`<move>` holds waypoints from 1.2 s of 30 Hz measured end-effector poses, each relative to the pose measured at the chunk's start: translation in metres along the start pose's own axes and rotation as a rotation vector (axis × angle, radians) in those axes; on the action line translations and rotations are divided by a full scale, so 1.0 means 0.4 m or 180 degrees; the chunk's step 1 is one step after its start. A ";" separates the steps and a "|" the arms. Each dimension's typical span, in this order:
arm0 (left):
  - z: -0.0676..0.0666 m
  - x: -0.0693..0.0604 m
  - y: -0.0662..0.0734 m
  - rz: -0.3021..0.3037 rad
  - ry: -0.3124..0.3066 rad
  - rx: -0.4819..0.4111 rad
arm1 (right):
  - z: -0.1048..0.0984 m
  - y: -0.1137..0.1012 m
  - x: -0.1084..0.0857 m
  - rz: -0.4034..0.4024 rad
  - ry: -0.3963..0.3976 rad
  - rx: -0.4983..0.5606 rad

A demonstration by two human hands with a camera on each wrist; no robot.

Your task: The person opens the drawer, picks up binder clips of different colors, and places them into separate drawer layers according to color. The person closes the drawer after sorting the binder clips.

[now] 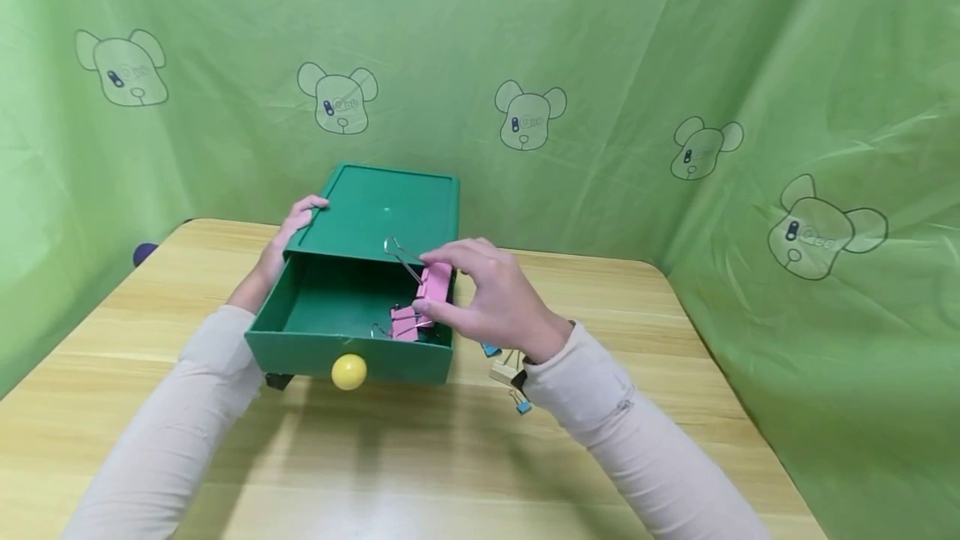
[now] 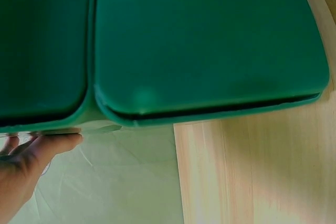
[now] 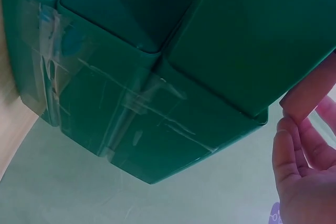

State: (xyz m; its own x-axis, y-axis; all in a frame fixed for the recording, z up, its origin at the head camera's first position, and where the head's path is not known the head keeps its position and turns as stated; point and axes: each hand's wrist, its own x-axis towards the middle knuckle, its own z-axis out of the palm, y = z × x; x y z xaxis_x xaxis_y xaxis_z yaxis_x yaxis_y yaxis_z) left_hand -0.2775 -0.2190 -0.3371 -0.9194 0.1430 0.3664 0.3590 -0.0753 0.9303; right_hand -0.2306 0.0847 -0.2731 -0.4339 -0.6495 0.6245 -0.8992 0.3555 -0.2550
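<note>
A green drawer unit (image 1: 390, 207) stands on the table with its top drawer (image 1: 348, 357) pulled out; a round yellow knob (image 1: 348, 372) is on that drawer's front. My right hand (image 1: 491, 294) pinches a large pink binder clip (image 1: 437, 280) at the drawer's right side, its wire handle sticking up to the left. Another pink binder clip (image 1: 403, 323) is inside the drawer, just below it. In the right wrist view the held clip (image 3: 310, 92) shows beside the drawer's edge. My left hand (image 1: 281, 240) rests with extended fingers against the unit's left side.
Right of the unit, partly behind my right wrist, lie a cream binder clip (image 1: 504, 371), a small blue clip (image 1: 522, 407) and another blue clip (image 1: 491, 349). A black object (image 1: 278, 381) shows under the drawer's left corner. Green curtains (image 1: 450, 40) hang behind the wooden table (image 1: 622, 315).
</note>
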 end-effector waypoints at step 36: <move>-0.001 0.000 -0.002 0.0017 0.0046 0.0041 | 0.021 -0.019 0.032 0.0050 -0.0321 -0.0032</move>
State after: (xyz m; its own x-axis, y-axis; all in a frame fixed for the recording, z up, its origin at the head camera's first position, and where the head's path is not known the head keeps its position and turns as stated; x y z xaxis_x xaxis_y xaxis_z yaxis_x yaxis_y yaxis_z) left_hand -0.2778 -0.2194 -0.3378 -0.9197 0.1284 0.3710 0.3658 -0.0634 0.9285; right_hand -0.2296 0.0680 -0.2695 -0.4517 -0.7081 0.5428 -0.8919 0.3725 -0.2564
